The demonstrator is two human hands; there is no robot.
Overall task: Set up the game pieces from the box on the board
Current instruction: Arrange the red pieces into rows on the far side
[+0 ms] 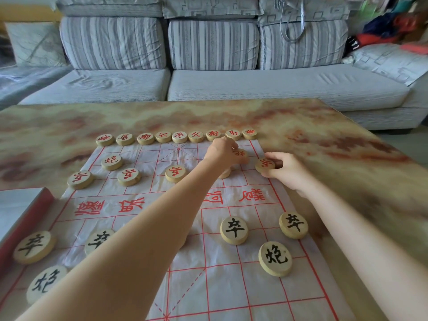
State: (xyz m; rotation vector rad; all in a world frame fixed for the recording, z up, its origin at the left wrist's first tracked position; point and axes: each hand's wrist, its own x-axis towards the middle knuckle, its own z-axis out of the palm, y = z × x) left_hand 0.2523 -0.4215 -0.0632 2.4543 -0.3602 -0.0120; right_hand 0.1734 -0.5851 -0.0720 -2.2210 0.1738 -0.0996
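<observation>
- The left hand (222, 154) holds a red piece (239, 153) near the far right corner of the board (220, 286).
- The right hand (286, 171) holds a second red piece (264, 163) at the board's right edge.

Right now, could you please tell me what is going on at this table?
A person is setting up Chinese chess on a paper board. The left hand grips a red cannon near the far right; the right hand holds a red soldier at the board's right edge. Black pieces sit nearer.

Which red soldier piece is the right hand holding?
The rightmost red soldier, at the board's right edge: the right hand pinches it. The three further left lie untouched.
</observation>
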